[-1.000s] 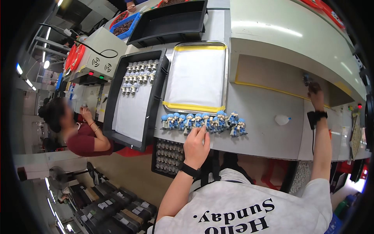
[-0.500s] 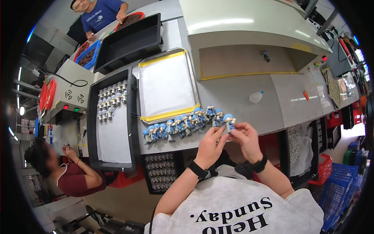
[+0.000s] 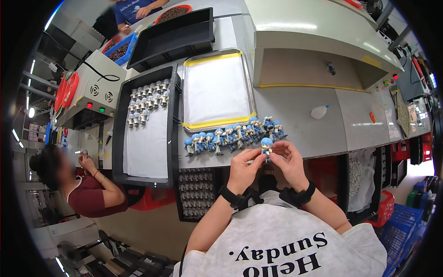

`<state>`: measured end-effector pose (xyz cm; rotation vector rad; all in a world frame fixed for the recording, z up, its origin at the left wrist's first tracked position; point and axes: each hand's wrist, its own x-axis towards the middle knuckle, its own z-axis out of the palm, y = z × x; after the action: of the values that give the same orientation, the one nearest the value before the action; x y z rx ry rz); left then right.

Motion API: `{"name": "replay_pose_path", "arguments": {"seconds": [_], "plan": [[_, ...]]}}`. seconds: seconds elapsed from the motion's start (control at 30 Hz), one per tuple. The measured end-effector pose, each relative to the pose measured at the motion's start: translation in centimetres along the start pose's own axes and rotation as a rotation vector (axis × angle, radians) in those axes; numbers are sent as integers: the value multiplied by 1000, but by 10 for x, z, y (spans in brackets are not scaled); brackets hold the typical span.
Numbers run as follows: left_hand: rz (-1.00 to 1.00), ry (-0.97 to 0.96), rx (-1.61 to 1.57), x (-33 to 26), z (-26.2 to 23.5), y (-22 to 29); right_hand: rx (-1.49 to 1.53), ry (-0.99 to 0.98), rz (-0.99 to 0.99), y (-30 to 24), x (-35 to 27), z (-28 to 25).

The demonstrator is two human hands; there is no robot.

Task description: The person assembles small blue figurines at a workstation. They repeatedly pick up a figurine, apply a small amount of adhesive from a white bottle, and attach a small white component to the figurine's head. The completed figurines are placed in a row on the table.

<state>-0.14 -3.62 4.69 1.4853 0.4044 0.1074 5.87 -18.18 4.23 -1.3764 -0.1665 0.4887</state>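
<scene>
Between my two hands, at the table's front edge, is a small blue-haired figurine [image 3: 266, 145], upright. The fingers of my left hand [image 3: 244, 168] pinch its lower left side. My right hand [image 3: 289, 165] grips it from the right, thumb at its lower body. Just beyond my hands, a cluster of similar blue-haired figurines [image 3: 229, 134] stands close together along the table front. Behind them lies a metal tray [image 3: 253, 99] lined with white paper and yellow tape.
On the left, a black bin [image 3: 173, 120] holds rows of pale figurine parts [image 3: 148, 99]. A white machine housing [image 3: 318, 41] has one figurine [image 3: 331, 69] under it. To the right sit a small bottle [image 3: 319, 111] and an orange tool [image 3: 372, 117]. Co-workers sit left and beyond.
The held figurine has come slightly left and lower, and now faces me more upright between both hands. The whole view has shifted, with the table scene farther right and higher.
</scene>
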Motion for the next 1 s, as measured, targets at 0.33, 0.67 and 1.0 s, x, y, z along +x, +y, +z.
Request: {"name": "replay_pose_path", "arguments": {"seconds": [0.33,0.67,1.0], "plan": [[269,-175,523,3,0,25,137,-24,87,-1,-5,-9],[402,-187,772,9,15,15,187,13,256,6,-3,-19],[468,-136,772,7,18,21,-705,606,-195,31,93,-169]]}}
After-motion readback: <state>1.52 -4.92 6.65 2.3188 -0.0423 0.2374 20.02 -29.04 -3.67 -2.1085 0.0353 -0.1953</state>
